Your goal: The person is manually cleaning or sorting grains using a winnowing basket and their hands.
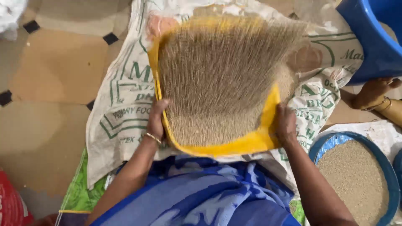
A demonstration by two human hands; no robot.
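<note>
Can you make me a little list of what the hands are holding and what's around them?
left hand: grips the left edge of the yellow tray
right hand: grips the tray's right edge
grain: fills the tray, blurred
white sack: spread on the floor under the tray
round blue basin: holds more grain, at right
blue tub: top right

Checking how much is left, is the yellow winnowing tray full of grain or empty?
Full: blurred tan grain covers the yellow tray, gripped by left hand and right hand.

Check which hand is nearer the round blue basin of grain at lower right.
Right. The right hand grips the yellow winnowing tray's edge just up-left of the blue basin; the left hand holds the tray's far edge.
</note>
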